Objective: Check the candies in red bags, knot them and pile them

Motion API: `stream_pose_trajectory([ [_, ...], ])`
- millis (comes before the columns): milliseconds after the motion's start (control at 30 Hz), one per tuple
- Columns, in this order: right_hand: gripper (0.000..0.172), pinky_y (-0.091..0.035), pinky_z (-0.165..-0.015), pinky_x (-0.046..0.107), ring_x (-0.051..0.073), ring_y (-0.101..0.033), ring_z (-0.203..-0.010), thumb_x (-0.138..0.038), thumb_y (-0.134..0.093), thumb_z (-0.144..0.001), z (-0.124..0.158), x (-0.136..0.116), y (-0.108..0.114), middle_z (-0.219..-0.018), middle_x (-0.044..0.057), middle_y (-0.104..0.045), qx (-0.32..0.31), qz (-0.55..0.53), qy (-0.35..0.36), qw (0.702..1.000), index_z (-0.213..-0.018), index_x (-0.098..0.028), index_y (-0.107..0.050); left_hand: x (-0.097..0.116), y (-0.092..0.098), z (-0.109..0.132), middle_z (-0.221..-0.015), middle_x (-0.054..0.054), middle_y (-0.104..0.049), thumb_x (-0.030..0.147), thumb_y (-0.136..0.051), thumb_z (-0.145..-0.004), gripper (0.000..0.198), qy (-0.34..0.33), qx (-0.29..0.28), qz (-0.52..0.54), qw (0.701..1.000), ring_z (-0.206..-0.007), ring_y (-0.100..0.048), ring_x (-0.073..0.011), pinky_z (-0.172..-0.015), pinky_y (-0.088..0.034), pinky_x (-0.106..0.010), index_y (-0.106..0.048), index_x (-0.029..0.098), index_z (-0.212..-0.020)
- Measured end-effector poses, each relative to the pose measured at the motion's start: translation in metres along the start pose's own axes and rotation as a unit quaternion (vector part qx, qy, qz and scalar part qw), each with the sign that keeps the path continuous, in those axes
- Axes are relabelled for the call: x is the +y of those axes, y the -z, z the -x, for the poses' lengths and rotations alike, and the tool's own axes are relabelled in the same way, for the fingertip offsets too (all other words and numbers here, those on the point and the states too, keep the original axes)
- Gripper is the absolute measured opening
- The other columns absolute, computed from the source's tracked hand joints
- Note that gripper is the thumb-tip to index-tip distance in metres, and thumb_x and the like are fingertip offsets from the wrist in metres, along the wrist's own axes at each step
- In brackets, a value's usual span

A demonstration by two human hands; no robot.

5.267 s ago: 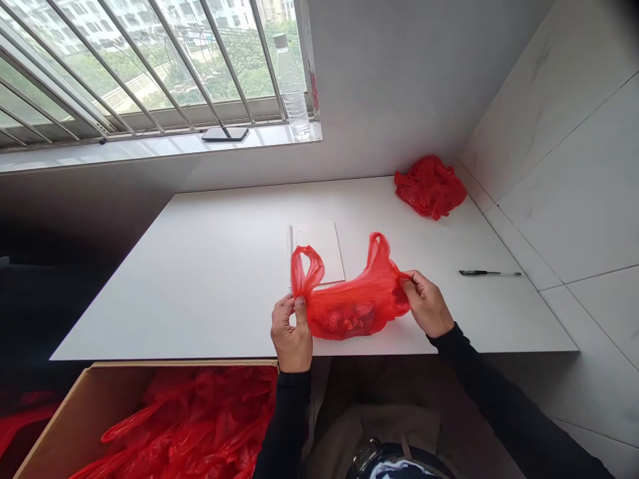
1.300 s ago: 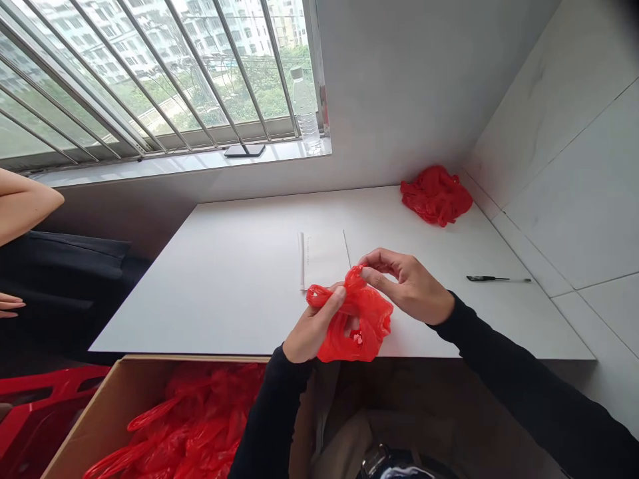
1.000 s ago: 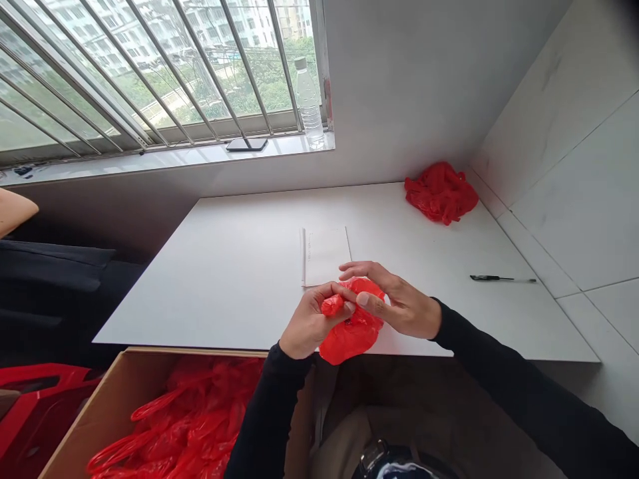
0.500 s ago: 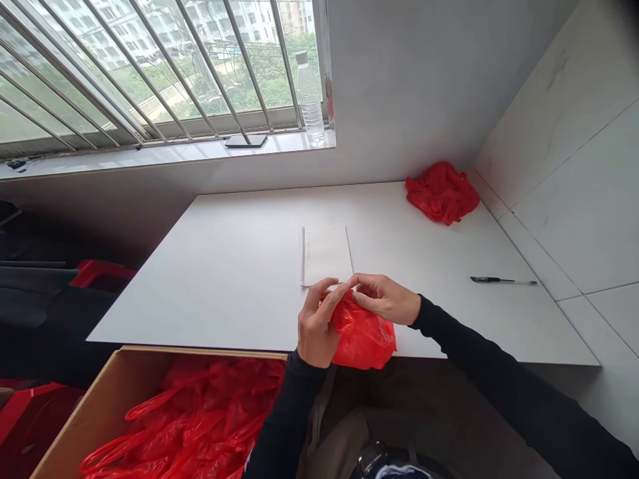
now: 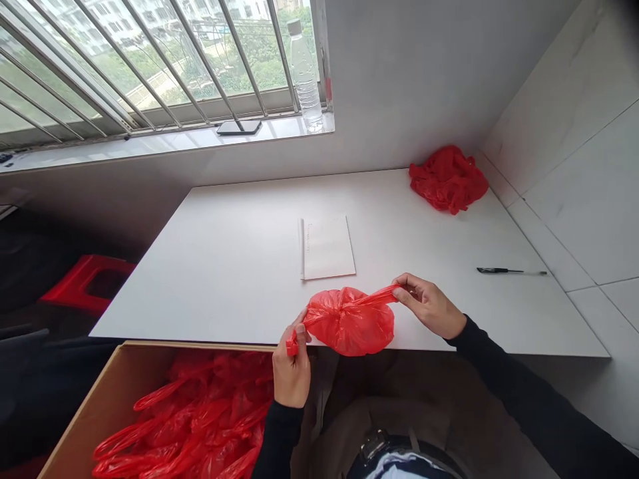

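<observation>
A full red plastic bag [image 5: 352, 329] rests at the front edge of the white table, its two handles crossed in a knot on top. My left hand [image 5: 292, 366] is closed on one handle, whose end pokes out between thumb and fingers. My right hand [image 5: 426, 303] pinches the other handle, stretched out to the right. What the bag contains is hidden by the red plastic. Just beyond it lies a thin white booklet [image 5: 328, 247].
Left of my lap, a cardboard box [image 5: 90, 412] holds several red bags [image 5: 200, 419]. A crumpled red bag pile [image 5: 448, 179] sits at the table's [image 5: 224, 266] back right. A pen [image 5: 509, 271] lies right. The sill holds a bottle [image 5: 305, 80] and a phone [image 5: 238, 128]. A red stool [image 5: 90, 283] stands left.
My hands were close together over the bag's top. Now they have moved apart, left and right, drawing the handles taut with a knot between them.
</observation>
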State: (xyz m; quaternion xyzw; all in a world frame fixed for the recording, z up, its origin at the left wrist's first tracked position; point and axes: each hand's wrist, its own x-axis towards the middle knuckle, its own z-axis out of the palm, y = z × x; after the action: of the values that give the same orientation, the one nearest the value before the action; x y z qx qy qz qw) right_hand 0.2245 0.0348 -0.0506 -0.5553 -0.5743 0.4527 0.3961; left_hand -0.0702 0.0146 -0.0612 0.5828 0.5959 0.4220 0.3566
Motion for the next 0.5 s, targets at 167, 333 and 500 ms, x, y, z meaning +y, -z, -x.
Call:
stream_pose_trajectory([
  [167,0.035,-0.054,-0.096,0.04,0.022,-0.066,-0.108,-0.048,-0.056,-0.098,0.004,-0.008,-0.023,-0.12,0.007,-0.067,-0.063,0.013,0.037,0.997,-0.123,-0.024,-0.053,0.016,-0.035,0.009,-0.077,-0.002,-0.065,0.057,-0.045,-0.099,0.06,0.11,-0.03,0.095,0.989,-0.056,-0.059,-0.0155,-0.052,-0.047,-0.028,-0.045,0.02,-0.146],
  [333,0.031,-0.058,-0.085,0.041,0.025,-0.07,-0.097,-0.051,-0.054,-0.097,0.011,-0.004,-0.048,-0.11,0.006,-0.071,-0.072,0.134,0.073,0.986,-0.112,-0.026,-0.062,0.017,-0.058,0.005,-0.104,-0.009,-0.067,0.041,-0.075,-0.082,0.033,0.126,0.037,0.104,0.986,-0.096,-0.064,-0.0238,-0.091,-0.049,-0.039,-0.064,0.023,-0.106],
  [500,0.025,-0.059,-0.08,0.039,0.025,-0.071,-0.093,-0.049,-0.056,-0.097,0.025,-0.01,-0.057,-0.109,0.003,-0.072,-0.09,0.129,0.093,0.983,-0.111,-0.029,-0.065,0.021,-0.04,0.018,-0.086,-0.003,-0.063,0.033,-0.073,-0.081,0.02,0.142,0.078,0.175,0.971,-0.081,-0.061,-0.0174,-0.082,-0.051,-0.033,-0.06,0.021,-0.09],
])
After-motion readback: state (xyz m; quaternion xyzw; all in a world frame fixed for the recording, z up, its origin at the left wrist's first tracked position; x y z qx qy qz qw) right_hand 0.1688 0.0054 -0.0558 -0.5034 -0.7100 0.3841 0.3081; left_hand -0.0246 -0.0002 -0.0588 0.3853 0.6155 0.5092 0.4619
